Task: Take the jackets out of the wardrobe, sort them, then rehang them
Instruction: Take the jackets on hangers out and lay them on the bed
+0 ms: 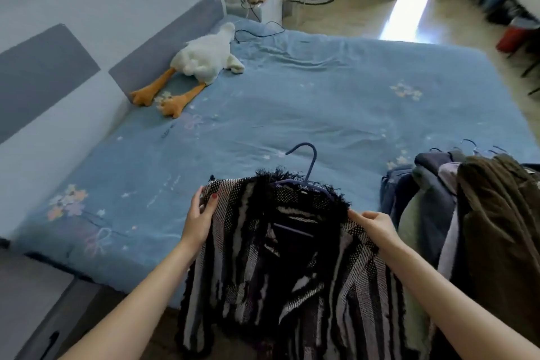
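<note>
A wide bed covered in a pale blue quilted spread with small flower prints point(336, 102) fills most of the view, stretching away beyond both hands, with a padded headboard wall of light blue and grey panels point(58, 67) running along its left side. On the near right corner of the bed, just to the right of the right hand, lies a heap of jackets still on their hangers point(467, 213), an olive-brown corduroy one on top and navy, grey and pale green ones beneath, their hanger hooks pointing towards the far side of the bed. Between the two hands hangs a black-and-white striped knitted jacket with a black fringed collar point(292, 272), held up over the near edge of the bed so that its hem drops out of view at the bottom. It sits on a blue plastic hanger point(306, 164) whose hook rises above the collar, between and a little beyond the two grips. Far beyond the left hand, against the headboard, lies a white plush goose with orange legs and feet point(201, 58). The left hand point(200, 221) holds the jacket's left shoulder, thumb and fingers curled round the knit edge. The right hand point(377, 225) pinches the right shoulder just below the fringe, fingers bent onto the fabric. A thin black cable point(257, 33) trails across the far corner of the bed.
</note>
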